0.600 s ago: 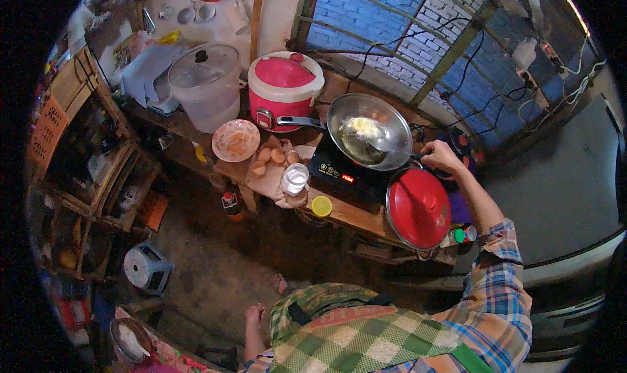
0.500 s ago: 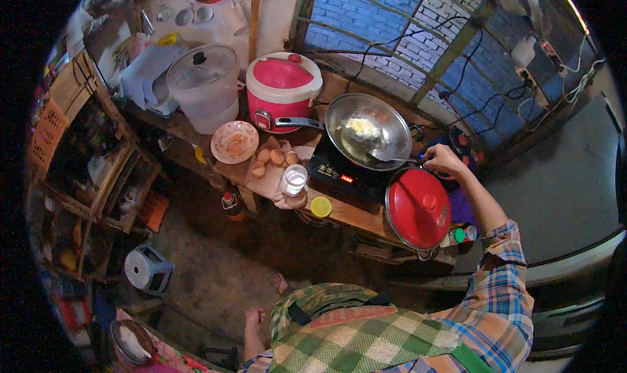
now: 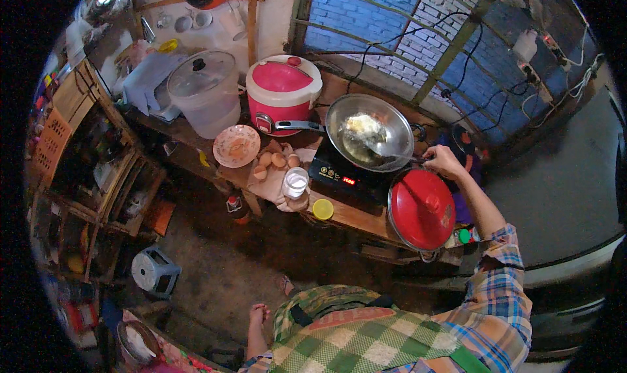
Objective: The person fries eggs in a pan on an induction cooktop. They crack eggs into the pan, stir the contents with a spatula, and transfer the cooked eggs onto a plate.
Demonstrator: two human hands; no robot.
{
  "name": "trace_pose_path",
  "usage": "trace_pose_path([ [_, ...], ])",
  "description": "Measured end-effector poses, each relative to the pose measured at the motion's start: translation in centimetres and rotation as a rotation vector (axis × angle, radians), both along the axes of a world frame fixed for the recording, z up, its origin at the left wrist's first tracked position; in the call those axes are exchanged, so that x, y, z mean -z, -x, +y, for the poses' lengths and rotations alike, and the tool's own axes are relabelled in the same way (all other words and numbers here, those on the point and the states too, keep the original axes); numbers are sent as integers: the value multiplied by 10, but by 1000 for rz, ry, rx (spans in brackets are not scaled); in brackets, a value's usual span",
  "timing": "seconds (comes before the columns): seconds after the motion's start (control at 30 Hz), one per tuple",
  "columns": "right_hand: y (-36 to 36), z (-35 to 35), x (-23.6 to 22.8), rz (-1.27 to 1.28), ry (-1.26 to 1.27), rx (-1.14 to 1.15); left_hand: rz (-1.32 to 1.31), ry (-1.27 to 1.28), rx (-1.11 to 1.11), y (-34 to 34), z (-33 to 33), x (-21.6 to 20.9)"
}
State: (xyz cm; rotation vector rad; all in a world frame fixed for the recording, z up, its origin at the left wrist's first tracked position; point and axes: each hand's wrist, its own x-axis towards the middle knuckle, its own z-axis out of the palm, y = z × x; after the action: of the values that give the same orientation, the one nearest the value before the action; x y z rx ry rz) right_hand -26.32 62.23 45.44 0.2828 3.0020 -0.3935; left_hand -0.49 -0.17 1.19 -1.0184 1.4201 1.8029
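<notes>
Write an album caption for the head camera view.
The right hand holds a spatula in a pan of food; the left hand hangs low.

Right arm [image 3: 480, 203] outstretched, right hand [image 3: 444, 162] gripping, left hand [image 3: 259, 314] low.

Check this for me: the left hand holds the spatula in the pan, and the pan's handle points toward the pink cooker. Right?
Wrong hand: the head view shows the right hand holding the spatula in the pan. The pan's handle does point toward the pink cooker.
</notes>
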Motion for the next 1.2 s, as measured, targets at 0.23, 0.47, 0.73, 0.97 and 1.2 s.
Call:
trace_pose_path([
  [0.23, 8, 4, 7, 51, -57, -175, -88, 6, -30, 1, 5, 26],
  [0.47, -2, -8, -12, 1, 69, -26, 42, -25, -132, 1, 9, 3],
  [0.73, 1, -4, -22, -183, 75, 52, -152, -250, -104, -17, -6, 15],
  [0.97, -3, 6, -35, -107, 142, 80, -82, -24, -168, -11, 15, -22],
  [1.2, 7, 4, -27, -194, 39, 7, -9, -103, -122, -4, 16, -21],
])
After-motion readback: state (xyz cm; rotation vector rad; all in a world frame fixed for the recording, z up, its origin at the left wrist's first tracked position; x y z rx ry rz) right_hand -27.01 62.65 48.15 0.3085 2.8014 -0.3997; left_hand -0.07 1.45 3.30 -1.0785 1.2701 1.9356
